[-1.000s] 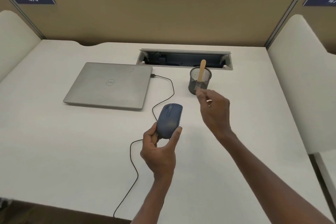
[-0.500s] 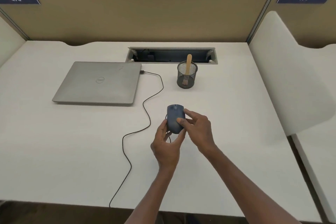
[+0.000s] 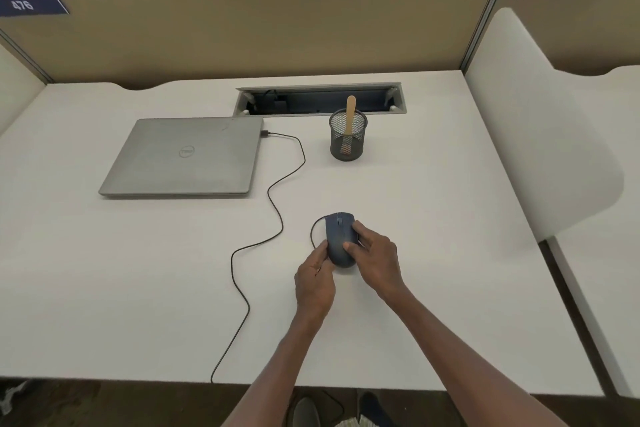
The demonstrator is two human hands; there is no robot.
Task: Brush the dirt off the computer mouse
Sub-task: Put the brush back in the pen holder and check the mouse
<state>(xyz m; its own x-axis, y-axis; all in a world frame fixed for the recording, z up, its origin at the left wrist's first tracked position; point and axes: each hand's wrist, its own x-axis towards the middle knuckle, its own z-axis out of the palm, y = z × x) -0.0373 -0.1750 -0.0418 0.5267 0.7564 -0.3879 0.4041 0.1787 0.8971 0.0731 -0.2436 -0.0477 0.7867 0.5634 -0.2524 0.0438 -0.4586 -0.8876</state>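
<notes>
The dark blue computer mouse point(image 3: 337, 237) lies on the white desk point(image 3: 138, 281) in front of me. My left hand point(image 3: 314, 282) touches its left rear side with thumb and fingers. My right hand point(image 3: 375, 255) curls round its right side, thumb on top and fingers along the edge. The brush with a wooden handle point(image 3: 349, 116) stands upright in a black mesh cup point(image 3: 347, 139) farther back, away from both hands. The mouse's black cable point(image 3: 277, 208) loops left and back toward the laptop.
A closed grey laptop point(image 3: 183, 156) lies at the back left, with a cable plugged into its right side. An open cable tray point(image 3: 320, 99) is set into the desk behind the cup. Beige partitions and a white side panel point(image 3: 540, 135) border the desk.
The brush now stands in the cup and my right hand has come back to the mouse. Both hands have lowered the mouse from mid-air onto the desk.
</notes>
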